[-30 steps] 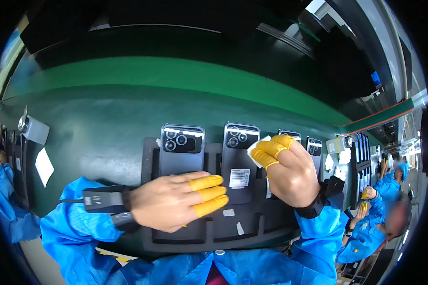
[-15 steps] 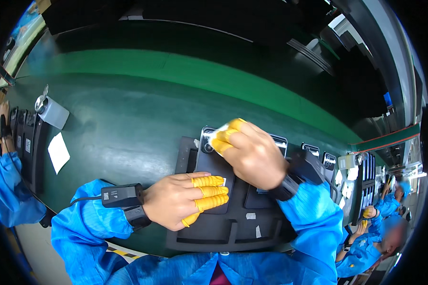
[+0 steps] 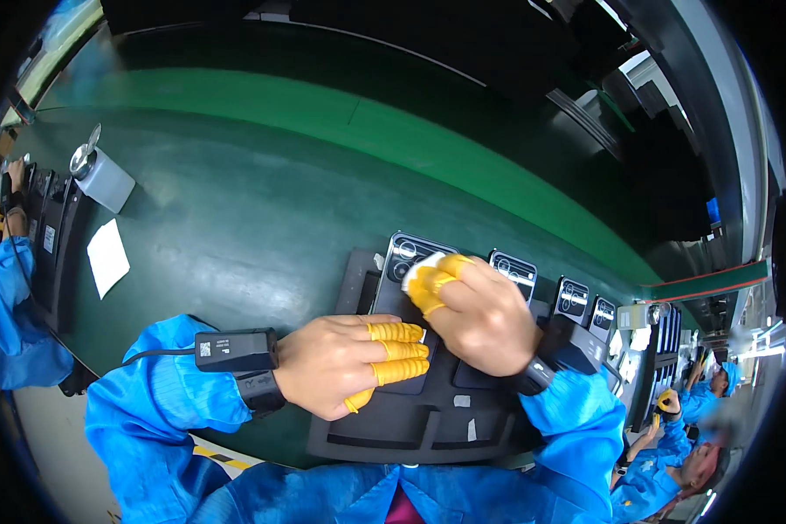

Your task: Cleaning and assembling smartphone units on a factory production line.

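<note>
A black slotted tray (image 3: 384,428) lies on the green belt in front of me and holds several dark phones lying back up. My left hand (image 3: 345,367), with yellow finger cots, rests flat on the leftmost phone (image 3: 408,258), fingers pointing right. My right hand (image 3: 476,310), also in yellow cots, pinches a small white cloth (image 3: 424,266) and presses it on that phone near its camera lenses. A black wrist strap with a small box (image 3: 236,349) sits on my left wrist. Both sleeves are blue.
More phones (image 3: 513,267) stand in the tray to the right. A white dispenser bottle (image 3: 103,175) and a white paper sheet (image 3: 107,257) lie on the belt at left. A co-worker's blue sleeve (image 3: 9,314) is at far left, others at lower right (image 3: 686,406).
My right hand came down from above the tray and moved left onto the leftmost phone with the cloth. My left hand stayed flat on the tray. The view shifted left.
</note>
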Tool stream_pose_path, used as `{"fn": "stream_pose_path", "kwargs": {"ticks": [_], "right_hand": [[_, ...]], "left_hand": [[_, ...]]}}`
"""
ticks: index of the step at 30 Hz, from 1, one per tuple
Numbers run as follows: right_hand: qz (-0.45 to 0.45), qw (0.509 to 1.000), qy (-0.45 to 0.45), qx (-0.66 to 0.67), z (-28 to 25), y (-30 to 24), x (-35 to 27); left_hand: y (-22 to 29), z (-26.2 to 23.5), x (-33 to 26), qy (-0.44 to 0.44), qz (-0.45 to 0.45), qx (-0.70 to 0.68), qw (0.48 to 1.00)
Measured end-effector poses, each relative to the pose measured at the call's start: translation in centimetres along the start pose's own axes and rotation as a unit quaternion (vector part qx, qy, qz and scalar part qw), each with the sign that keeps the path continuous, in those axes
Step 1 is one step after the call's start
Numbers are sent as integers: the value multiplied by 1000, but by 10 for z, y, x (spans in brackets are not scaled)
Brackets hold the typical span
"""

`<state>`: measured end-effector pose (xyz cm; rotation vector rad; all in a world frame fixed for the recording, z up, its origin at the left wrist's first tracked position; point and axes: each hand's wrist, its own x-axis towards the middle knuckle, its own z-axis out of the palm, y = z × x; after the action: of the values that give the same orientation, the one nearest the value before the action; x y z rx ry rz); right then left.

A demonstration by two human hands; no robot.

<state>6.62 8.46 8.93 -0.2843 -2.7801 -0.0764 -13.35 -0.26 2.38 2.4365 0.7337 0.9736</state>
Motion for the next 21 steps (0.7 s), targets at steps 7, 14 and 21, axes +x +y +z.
{"fn": "stream_pose_path", "kwargs": {"ticks": [7, 14, 21], "right_hand": [[93, 995, 18, -15, -14, 6, 1], [137, 989, 59, 17, 13, -2, 12], [114, 991, 66, 11, 19, -17, 29]], "left_hand": [[0, 0, -1, 4, -2, -1, 1000], [0, 3, -2, 13, -5, -11, 1000], [1, -2, -2, -22, -5, -11, 1000]]}}
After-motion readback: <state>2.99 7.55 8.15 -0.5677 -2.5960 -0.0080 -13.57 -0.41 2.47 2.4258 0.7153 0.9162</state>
